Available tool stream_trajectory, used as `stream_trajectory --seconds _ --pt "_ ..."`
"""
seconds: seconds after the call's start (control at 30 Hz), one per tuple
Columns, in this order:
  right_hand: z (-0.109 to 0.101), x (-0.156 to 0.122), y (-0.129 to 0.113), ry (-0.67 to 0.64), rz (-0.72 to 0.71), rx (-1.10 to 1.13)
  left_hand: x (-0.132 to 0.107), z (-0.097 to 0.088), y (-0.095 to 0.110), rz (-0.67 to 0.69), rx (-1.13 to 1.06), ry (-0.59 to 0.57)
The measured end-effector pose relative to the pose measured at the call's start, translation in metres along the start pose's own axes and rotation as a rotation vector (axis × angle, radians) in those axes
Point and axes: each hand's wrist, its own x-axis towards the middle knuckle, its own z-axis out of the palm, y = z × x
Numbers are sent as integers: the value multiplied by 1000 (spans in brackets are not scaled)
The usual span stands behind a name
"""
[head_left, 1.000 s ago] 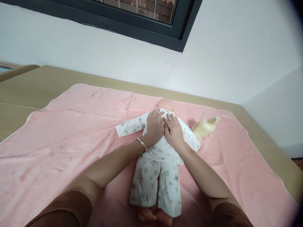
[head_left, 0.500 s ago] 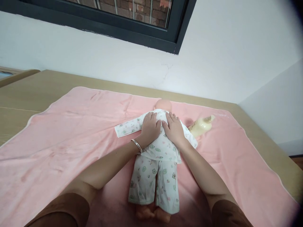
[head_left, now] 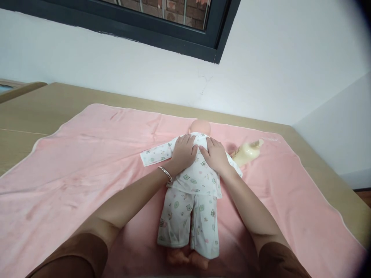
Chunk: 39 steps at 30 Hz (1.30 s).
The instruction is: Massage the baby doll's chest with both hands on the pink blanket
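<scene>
A baby doll [head_left: 191, 200] in a white printed shirt and trousers lies on a pink blanket [head_left: 81, 162], its bare head [head_left: 200, 126] pointing away from me and its feet near me. My left hand [head_left: 183, 151] lies flat on the left side of the doll's upper body, fingers stretched out, a silver bangle on the wrist. My right hand [head_left: 215, 154] lies flat on the right side, fingers also stretched. The doll's left sleeve [head_left: 153, 154] is spread out to the left on the blanket.
A cream baby bottle [head_left: 246, 151] lies on the blanket to the right of the doll. The blanket covers a wooden surface [head_left: 29, 112] against a white wall with a dark window frame [head_left: 174, 34] above. A wall corner stands at right.
My two hands have drawn slightly apart on the doll's upper body and shifted a little. The doll and bottle stay where they were.
</scene>
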Motion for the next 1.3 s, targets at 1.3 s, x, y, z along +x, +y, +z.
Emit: stream_trajectory --seconds 1.3 --pt "5 4 4 81 -145 144 -1 -9 8 -8 133 -34"
